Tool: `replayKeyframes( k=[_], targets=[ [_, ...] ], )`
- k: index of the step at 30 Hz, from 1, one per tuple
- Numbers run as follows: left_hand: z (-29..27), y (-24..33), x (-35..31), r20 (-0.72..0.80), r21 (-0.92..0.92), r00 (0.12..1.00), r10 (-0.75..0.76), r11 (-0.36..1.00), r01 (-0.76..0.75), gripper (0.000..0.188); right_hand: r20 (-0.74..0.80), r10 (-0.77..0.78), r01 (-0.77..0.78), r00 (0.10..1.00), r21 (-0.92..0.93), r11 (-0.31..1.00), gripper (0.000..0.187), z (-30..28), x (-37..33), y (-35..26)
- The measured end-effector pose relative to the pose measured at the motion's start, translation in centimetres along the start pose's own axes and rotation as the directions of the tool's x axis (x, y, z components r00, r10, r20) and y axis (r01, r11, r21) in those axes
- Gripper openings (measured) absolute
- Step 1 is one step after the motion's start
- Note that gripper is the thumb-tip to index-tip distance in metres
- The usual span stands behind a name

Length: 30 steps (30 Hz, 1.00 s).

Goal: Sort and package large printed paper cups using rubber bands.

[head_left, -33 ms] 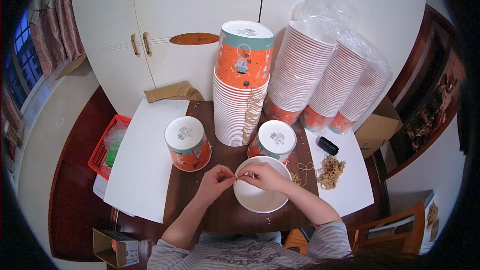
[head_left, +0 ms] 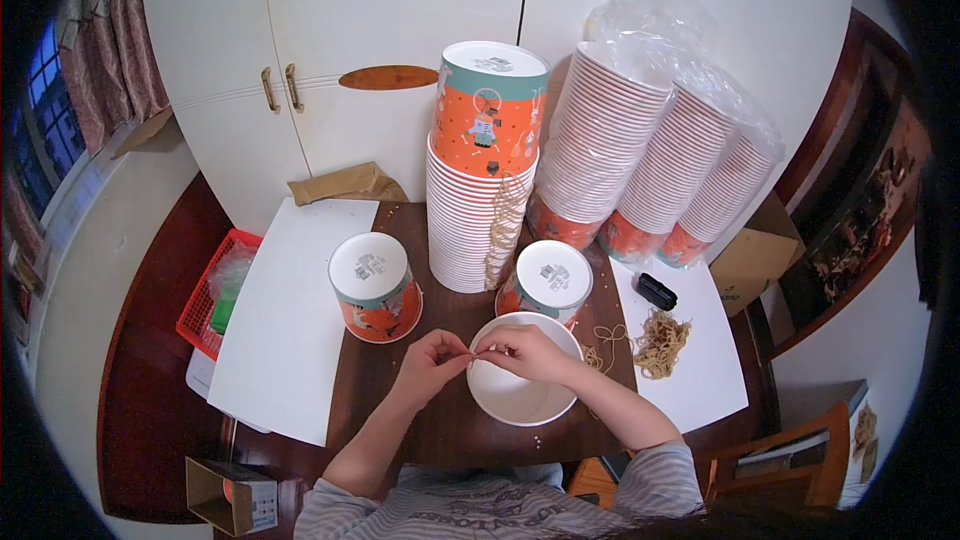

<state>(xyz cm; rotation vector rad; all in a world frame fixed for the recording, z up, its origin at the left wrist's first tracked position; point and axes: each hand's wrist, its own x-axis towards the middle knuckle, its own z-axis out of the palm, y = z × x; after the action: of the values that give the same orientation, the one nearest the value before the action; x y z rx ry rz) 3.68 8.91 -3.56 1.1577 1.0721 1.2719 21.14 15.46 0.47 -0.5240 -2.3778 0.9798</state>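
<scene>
A white-lined paper bucket (head_left: 530, 398) stands mouth up on the brown table right in front of me. At its left rim my left hand (head_left: 437, 358) and my right hand (head_left: 520, 350) meet, thumbs and fingertips pinched together. What they pinch is too small to make out. My right hand lies over the bucket's mouth and hides part of its rim. Loose tan string (head_left: 603, 352) runs beside the bucket's right side toward a tangled string pile (head_left: 661, 344). Just behind the bucket, an upside-down orange and teal bucket (head_left: 553, 277) is partly covered by it.
Another upturned bucket (head_left: 373, 285) stands to the left. A tall bucket stack (head_left: 470, 220) with string loops down its side rises behind. Plastic-wrapped bucket stacks (head_left: 610, 130) lean at the back right, near a black object (head_left: 656, 290). A red basket (head_left: 215, 290) sits far left.
</scene>
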Motion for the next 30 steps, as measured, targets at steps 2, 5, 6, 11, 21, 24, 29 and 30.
replayKeyframes(
  k=[2, 5, 6, 11, 21, 24, 29, 30],
  targets=[
    [-0.1, 0.0, 0.0, -0.001, -0.009, 1.0, -0.001, 1.0, 0.001, 0.015, -0.023, 0.003, -0.003, 1.0, 0.005, 1.0, 0.011, 0.0, 0.1, -0.1],
    [-0.1, 0.0, -0.1, -0.007, -0.013, 1.0, -0.002, 1.0, 0.002, 0.015, -0.003, 0.006, -0.006, 1.0, -0.012, 1.0, 0.011, 0.0, 0.1, -0.2],
    [-0.1, 0.1, -0.2, -0.011, -0.008, 1.0, -0.002, 1.0, 0.002, 0.015, -0.003, 0.005, -0.005, 1.0, -0.012, 1.0, 0.011, 0.0, 0.2, -0.1],
    [0.0, 0.5, -1.0, -0.108, 0.492, 0.957, 0.271, 0.851, -0.186, 0.014, -0.024, 0.021, -0.022, 1.0, -0.04, 0.999, 0.01, 0.2, 0.1, 0.3],
    [1.8, 0.1, -1.3, -0.105, 0.726, 0.87, 0.482, 0.635, -0.265, 0.011, 0.006, 0.05, -0.05, 0.999, 0.004, 0.999, 0.009, 0.3, 0.1, 0.1],
    [2.0, 0.1, -1.6, -0.187, 0.565, 0.934, 0.305, 0.811, -0.152, 0.01, -0.015, 0.075, -0.075, 0.997, 0.015, 0.997, 0.009, 0.5, 0.0, 0.3],
    [2.2, 0.6, -1.8, -0.179, 0.431, 0.967, 0.182, 0.898, -0.089, 0.011, -0.008, 0.071, -0.071, 0.997, 0.012, 0.997, 0.011, 0.3, 0.1, 0.1],
    [2.1, 0.4, -1.7, -0.174, 0.422, 0.969, 0.176, 0.902, -0.088, 0.011, -0.008, 0.07, -0.07, 0.998, 0.013, 0.997, 0.011, 0.3, 0.1, 0.0]
  ],
)
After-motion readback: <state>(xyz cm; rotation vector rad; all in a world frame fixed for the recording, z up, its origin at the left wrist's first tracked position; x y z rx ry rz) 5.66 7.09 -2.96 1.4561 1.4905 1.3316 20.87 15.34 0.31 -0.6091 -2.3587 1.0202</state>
